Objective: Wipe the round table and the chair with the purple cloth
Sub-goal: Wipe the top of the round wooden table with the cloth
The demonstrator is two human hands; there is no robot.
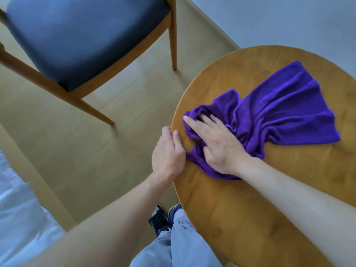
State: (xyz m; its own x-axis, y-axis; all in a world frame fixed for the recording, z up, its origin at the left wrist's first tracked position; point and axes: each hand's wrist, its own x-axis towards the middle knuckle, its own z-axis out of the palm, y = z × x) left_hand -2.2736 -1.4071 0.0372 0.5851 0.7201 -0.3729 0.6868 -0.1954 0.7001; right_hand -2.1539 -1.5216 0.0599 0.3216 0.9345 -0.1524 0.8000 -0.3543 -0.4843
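Nearest, grey trousers (pixel 185 245) and dark shoes (pixel 159 218) on the pale wood floor (pixel 115 151), white bedding (pixel 21 218) at the near left. Just beyond, left hand (pixel 168 154) on the left rim of the round table (pixel 240 218), fingers (pixel 176 134) curled over the edge and gripping it. Beside it, right hand (pixel 215 140) pressed flat on the near end of the purple cloth (pixel 279 116), fingers (pixel 192 121) spread and extended, not clenched, palm down on bunched fabric. Cloth lying crumpled on the table, stretching from the left rim toward the far right. Farther left, standing apart from the table, chair (pixel 82 41) with blue seat and wooden legs. Farthest, pale wall (pixel 289 18).
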